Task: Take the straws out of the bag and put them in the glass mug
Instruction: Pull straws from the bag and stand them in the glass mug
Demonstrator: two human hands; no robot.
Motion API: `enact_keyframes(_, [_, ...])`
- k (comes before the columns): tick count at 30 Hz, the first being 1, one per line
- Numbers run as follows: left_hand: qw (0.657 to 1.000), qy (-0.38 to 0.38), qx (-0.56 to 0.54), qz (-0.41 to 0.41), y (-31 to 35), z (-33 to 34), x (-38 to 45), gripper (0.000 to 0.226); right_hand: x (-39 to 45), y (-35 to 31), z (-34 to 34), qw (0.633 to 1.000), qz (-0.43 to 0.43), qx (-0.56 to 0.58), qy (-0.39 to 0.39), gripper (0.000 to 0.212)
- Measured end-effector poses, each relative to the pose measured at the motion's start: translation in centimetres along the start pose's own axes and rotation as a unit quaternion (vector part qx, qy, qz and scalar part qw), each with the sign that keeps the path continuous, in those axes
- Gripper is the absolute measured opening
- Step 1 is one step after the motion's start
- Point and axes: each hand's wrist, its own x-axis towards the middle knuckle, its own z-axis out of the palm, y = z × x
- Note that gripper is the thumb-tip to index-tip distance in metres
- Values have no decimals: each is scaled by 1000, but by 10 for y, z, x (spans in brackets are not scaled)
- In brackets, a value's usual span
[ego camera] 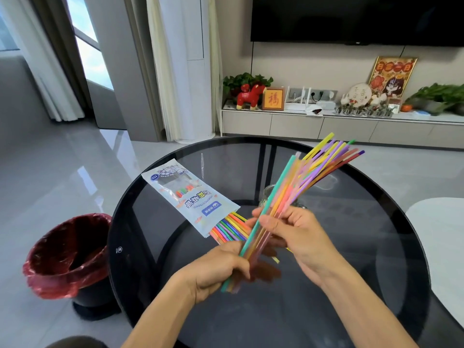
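Head view, looking down over a round dark glass desk [326, 310] with a black rim, smooth and reflective, its frame showing through the top. Left of it on the glossy grey floor stands a black bin [70, 259] lined with a crinkled red plastic bag. Far side of the room: a low cabinet [326, 124] crowded with a red toy horse [248, 96], leafy green plants, framed pictures and a white router, and a big black television [356, 18] hangs above on the wall. A pale rounded piece of furniture pokes in at the right edge.

On to the action: a bunch of straws [296, 189], thin plastic tubes in teal, yellow, purple, orange and pink, fans out up and to the right, held in the air above the desk. Left hand [216, 270] has its fingers curled round the lower ends of the bunch; right hand [293, 234] pinches the bunch higher up between thumb and fingers. Behind the fanned straws sits the glass mug [268, 197], clear and mostly hidden by them and the right hand. The bag [188, 197], a flat pale blue printed plastic sleeve, lies on the desk just left of the hands, its open end toward the person with more coloured straws [231, 228] still sticking out of it
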Motion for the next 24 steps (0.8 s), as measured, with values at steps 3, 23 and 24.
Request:
enact_keyframes(3, [989,134,10,53,8,-8,-2,56,11,-12,-18,988,-28,68,140,15])
enact_keyframes(23, [958,263,85,77,11,-28,1,70,94,5,-40,885,-25,-254,390,21])
enact_keyframes(24, [955,267,97,84,10,-29,2,67,92,6,-44,878,-25,-283,385,25])
